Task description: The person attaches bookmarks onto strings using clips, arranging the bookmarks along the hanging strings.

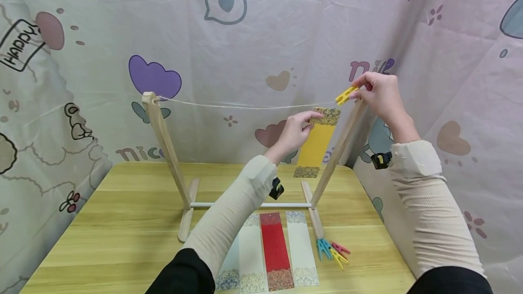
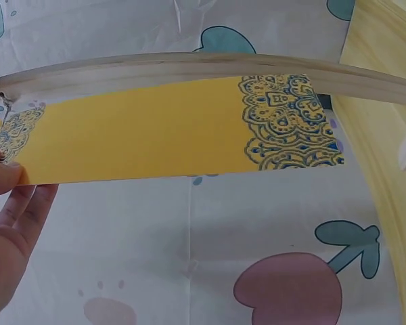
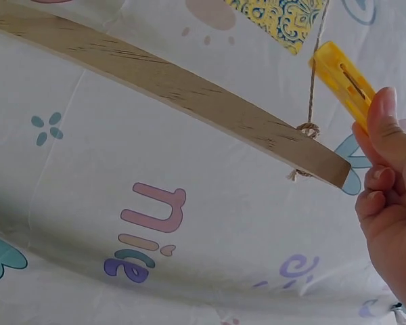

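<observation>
A yellow paper strip with patterned bands at both ends hangs upright near the right end of a thin string. My left hand pinches its upper left edge between thumb and fingers; the left wrist view shows the thumb on the front of the card. Higher and to the right, my right hand pinches a yellow clothespin by its handle end. In the right wrist view the clothespin's tip is at the string, just beside the strip's patterned corner.
A wooden frame with a left post and right post carries the string. On the table lie a red strip, a white strip and other pale strips. Several clothespins lie by the frame's right foot.
</observation>
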Tool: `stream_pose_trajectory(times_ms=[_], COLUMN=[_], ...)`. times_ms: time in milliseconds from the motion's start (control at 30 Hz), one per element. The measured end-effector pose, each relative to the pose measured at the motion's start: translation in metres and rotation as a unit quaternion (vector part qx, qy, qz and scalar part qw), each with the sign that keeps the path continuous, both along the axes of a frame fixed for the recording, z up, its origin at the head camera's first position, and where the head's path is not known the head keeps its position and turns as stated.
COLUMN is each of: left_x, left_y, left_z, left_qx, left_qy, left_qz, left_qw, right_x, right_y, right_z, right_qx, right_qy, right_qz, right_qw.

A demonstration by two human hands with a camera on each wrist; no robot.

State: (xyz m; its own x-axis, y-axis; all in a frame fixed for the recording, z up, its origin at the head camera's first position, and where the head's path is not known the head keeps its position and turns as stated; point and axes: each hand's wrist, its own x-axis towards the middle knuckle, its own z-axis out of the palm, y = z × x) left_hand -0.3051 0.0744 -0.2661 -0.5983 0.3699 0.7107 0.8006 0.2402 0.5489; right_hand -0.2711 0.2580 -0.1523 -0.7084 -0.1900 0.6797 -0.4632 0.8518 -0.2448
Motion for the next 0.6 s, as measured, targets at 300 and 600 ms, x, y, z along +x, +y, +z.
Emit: stream_pose_trajectory(times_ms=[300,600], left_x=[-0.001,-0.002], left_y=[0.005,0.01], left_z=[0.006,0.002], left_qx=[0.002,-0.007], left_qy=[0.011,-0.002], left_qz=[-0.007,-0.008], left_qw=[0.9999,0.9999], right_x=[-0.003,-0.008], right_y=[0.0,-0.001], right_z=[0.001,0.002], right_qx=[0.022,0.05], right_qy=[-0.018,-0.053], right_qz=[0.007,0.021], right_qw=[0.9996,0.9971])
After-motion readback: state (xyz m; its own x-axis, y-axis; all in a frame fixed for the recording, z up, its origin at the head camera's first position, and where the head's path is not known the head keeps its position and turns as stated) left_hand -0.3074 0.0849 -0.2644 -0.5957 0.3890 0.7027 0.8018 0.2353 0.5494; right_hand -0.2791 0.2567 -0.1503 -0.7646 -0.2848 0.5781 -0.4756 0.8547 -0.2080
